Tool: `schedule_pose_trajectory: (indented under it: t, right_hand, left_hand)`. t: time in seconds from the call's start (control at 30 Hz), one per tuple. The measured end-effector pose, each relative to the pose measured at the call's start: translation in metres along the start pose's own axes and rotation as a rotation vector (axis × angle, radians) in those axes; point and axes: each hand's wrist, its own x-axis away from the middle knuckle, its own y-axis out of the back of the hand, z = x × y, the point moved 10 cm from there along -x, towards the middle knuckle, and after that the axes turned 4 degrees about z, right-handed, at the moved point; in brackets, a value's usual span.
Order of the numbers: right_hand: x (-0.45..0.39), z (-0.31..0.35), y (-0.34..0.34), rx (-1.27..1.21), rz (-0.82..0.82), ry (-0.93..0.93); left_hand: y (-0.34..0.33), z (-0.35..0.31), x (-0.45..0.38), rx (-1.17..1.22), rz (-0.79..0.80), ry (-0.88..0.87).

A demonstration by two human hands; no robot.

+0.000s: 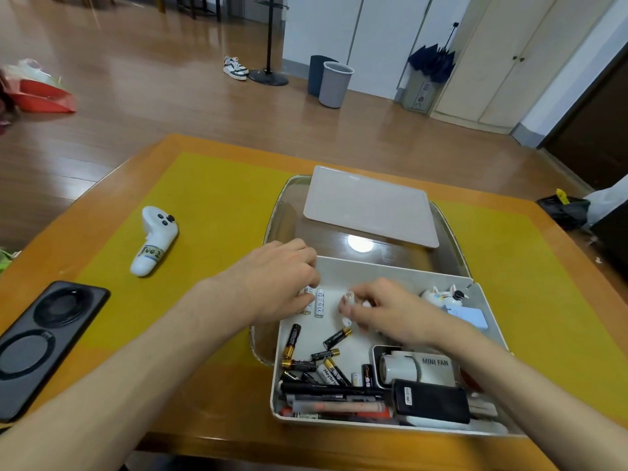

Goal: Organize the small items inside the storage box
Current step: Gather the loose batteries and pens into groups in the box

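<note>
Inside storage box (482,300): loose batteries (294,339); right hand (390,311) grip pinches white battery (348,300); left hand (272,277) unclear.

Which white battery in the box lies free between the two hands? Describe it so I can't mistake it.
Start at the white storage box on the yellow mat and go to its far left corner, between the left hand and right hand. There a white battery lies alone, pointing away from you, untouched; the others nearer you are black and gold.
</note>
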Motion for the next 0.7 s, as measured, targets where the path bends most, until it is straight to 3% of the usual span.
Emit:
schedule_pose_trajectory:
  t: [0.13, 0.23, 0.53, 0.7]
  right_hand:
    - [-0.028, -0.014, -0.014, -0.132, 0.105, -0.207]
    - [-0.038, -0.023, -0.021, -0.119, 0.073, -0.303]
    - [0.002, -0.048, 0.025, 0.029, -0.212, -0.281]
    - [-0.004, -0.046, 0.015, 0.212, -0.147, -0.26]
  left_hand:
    - [-0.005, -0.016, -0.003, -0.097, -0.013, -0.046]
    - [-0.005, -0.029, -0.004, -0.154, -0.067, -0.085]
    - [-0.018, -0.038, -0.02, -0.059, 0.015, -0.029]
    - [-0.044, -0.037, -0.043, -0.122, 0.095, 0.14]
